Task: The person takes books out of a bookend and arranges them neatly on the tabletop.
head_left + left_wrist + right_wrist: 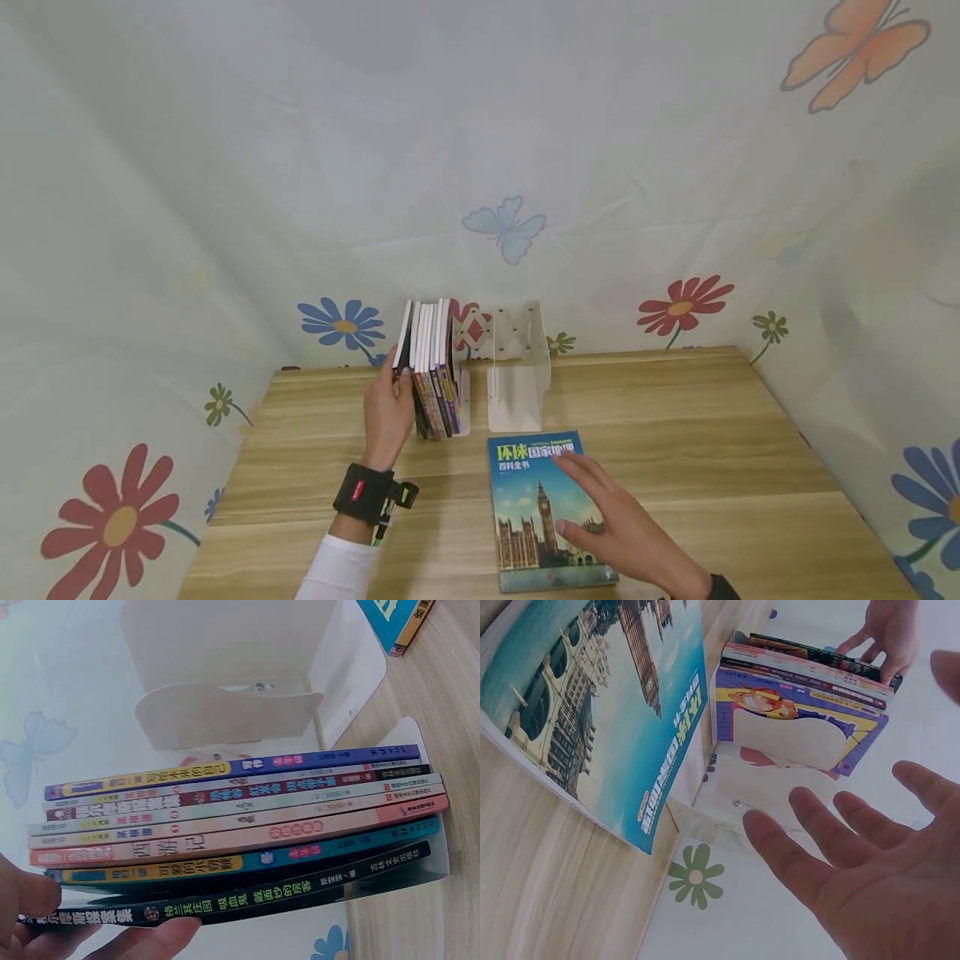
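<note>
At the left end of a row of thin upright books (433, 375), my left hand (388, 412) pinches the outermost one, a black-spined book (247, 900) with green lettering. Its thumb and fingers are near the upper end of that spine. The row leans slightly against one plate of a white metal bookend (517, 392). My right hand (622, 521) hovers over the right part of a large blue book (525, 500) with a clock tower on its cover. Its fingers (840, 832) are spread and hold nothing. The blue book lies flat in front of the bookend.
The bookend's right section (528, 333) stands beside the row, joined to it by a lattice at the back. Behind the wooden table (675, 433) hangs a pale cloth (360, 167) printed with flowers and butterflies, which also closes off both sides.
</note>
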Demonstrator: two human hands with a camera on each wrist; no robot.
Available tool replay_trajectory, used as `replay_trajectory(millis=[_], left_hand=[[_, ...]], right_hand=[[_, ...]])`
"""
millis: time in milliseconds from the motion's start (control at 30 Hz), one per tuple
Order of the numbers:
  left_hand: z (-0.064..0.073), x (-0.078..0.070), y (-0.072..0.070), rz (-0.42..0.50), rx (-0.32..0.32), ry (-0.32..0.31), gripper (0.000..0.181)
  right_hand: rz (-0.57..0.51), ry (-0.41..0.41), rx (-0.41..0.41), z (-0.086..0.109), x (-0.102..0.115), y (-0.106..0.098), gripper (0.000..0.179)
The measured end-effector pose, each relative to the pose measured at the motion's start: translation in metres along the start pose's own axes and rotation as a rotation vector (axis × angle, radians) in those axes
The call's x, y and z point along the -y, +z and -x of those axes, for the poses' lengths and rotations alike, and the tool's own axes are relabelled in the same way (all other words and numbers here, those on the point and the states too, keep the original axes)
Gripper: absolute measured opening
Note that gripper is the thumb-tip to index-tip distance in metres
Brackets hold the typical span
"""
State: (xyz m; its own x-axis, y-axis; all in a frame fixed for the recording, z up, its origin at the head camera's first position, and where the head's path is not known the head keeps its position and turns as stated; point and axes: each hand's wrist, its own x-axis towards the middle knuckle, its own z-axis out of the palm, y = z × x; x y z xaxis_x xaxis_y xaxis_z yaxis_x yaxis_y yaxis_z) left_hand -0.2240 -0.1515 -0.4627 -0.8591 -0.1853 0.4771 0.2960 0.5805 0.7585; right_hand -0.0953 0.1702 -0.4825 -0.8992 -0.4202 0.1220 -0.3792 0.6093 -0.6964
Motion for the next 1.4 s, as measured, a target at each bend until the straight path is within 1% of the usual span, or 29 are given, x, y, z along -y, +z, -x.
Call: replay_trajectory(millis=[133, 267, 367, 467, 600, 833, 1200, 1400], left_hand=[[0.000, -0.005, -0.004, -0.013, -0.002, -0.003, 0.044], [-0.001, -0.009, -0.007, -0.019, -0.009, -0.003, 0.044], [-0.001, -0.011, -0.008, -0.028, -0.011, 0.000, 0.044], [-0.002, -0.013, -0.010, -0.042, -0.012, 0.013, 0.043], [-0.003, -0.016, -0.013, -0.047, -0.011, 0.025, 0.043], [-0.006, -0.020, -0.017, -0.021, -0.004, 0.015, 0.043], [-0.010, -0.024, -0.021, -0.001, -0.025, 0.023, 0.043], [-0.016, -0.025, -0.023, -0.007, -0.037, 0.050, 0.043]], right_hand=[[0.018, -0.032, 0.003, -0.002, 0.001, -0.002, 0.070], [0.034, -0.079, -0.011, -0.004, 0.003, -0.004, 0.071], [0.053, -0.116, -0.027, -0.007, 0.006, -0.007, 0.072], [0.070, -0.136, -0.037, -0.010, 0.008, -0.008, 0.072], [0.080, -0.142, -0.042, -0.012, 0.011, -0.011, 0.074], [0.096, -0.156, -0.047, -0.015, 0.012, -0.014, 0.075], [0.127, -0.202, -0.058, -0.022, 0.019, -0.024, 0.075], [0.149, -0.221, -0.044, -0.026, 0.022, -0.031, 0.075]])
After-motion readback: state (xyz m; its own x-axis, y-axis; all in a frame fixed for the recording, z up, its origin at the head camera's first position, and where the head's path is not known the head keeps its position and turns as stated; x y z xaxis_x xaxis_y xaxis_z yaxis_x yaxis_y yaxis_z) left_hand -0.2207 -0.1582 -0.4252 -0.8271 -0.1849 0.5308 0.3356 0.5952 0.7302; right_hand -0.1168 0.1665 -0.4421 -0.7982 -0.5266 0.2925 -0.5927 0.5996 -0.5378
